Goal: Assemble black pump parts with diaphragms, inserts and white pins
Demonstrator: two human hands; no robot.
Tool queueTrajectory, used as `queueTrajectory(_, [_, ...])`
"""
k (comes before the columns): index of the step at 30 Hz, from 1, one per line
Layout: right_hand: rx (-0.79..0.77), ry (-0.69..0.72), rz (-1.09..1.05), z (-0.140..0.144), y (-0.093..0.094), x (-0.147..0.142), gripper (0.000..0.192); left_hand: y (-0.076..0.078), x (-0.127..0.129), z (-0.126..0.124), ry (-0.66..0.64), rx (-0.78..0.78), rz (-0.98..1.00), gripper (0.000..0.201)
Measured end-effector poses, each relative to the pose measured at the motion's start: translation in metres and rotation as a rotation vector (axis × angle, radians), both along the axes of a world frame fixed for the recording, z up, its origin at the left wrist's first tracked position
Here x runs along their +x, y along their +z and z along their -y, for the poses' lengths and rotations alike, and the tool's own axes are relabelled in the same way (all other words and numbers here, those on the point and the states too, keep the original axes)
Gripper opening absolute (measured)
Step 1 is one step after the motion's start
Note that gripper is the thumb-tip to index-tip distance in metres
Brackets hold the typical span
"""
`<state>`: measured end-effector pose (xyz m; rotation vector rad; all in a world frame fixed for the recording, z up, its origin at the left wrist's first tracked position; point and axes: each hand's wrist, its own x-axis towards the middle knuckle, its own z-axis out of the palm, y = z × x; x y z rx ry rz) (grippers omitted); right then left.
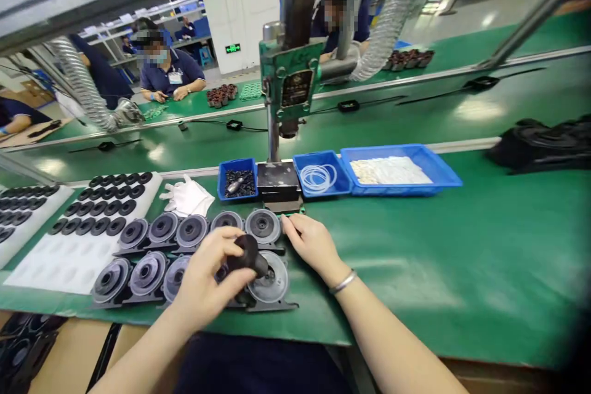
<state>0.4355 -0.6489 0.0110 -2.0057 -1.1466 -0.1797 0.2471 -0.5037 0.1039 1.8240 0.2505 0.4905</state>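
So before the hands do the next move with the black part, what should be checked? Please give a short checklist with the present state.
1. Left hand grips the black part firmly: ok, fingers wrap it.
2. Black part is over a round housing in the near row: ok.
3. Right hand steadies the housings: ok, it rests at the edge of the far-row housing.
4. Part is seated straight in the housing: cannot tell, the hand hides the joint.
5. More black parts are ready in the white tray: ok, several rows are filled.
6. Press area is free of hands: ok.
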Motion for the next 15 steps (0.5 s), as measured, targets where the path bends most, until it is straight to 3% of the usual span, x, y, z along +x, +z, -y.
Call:
queueTrajectory(2, [-0.005,-0.006,-0.004,0.0,0.0,-0.001,0.044,-0.012,-0.004,0.008,-0.139,0.327,-0.067,0.02])
queueTrajectory(4, [-0.009,-0.016,0.002,0.0,0.001,-0.002,0.044,-0.024,-0.007,0.014,-0.203,0.449,-0.079,0.031])
queueTrajectory(8, [-0.016,-0.022,0.02,0.0,0.002,-0.004,0.045,-0.038,-0.008,0.019,-0.165,0.457,-0.04,0.056])
queueTrajectory(15, [-0.021,-0.018,0.037,0.001,0.003,-0.005,0.046,-0.038,-0.004,0.018,-0.154,0.451,-0.08,0.056])
